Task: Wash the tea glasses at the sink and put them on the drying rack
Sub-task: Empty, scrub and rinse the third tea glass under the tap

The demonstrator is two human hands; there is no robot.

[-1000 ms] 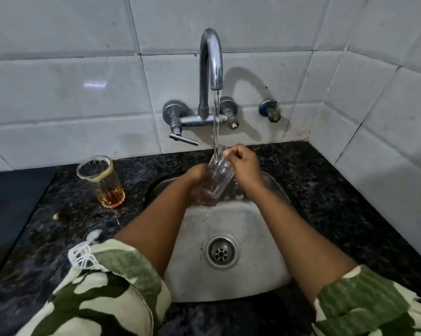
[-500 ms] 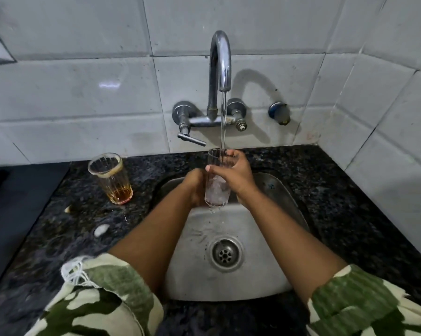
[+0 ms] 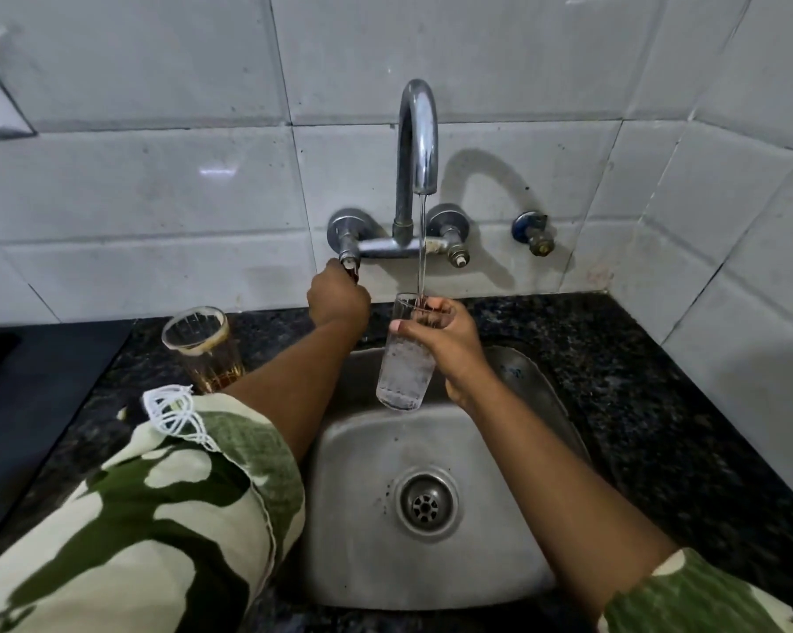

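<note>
Two tea glasses are in my view: my right hand (image 3: 444, 338) grips the clear glass (image 3: 406, 354) near its rim, fingers (image 3: 424, 312) curled round it, holding it upright over the steel sink (image 3: 431, 564) under the stream from the tap (image 3: 417, 143); it holds bubbling water. My left hand (image 3: 338, 296) is closed on the tap lever (image 3: 349, 267) at the wall; the second glass (image 3: 202, 347), with brown tea at its bottom, stands on the dark table (image 3: 659, 404) left of the sink, partly behind my left forearm.
</note>
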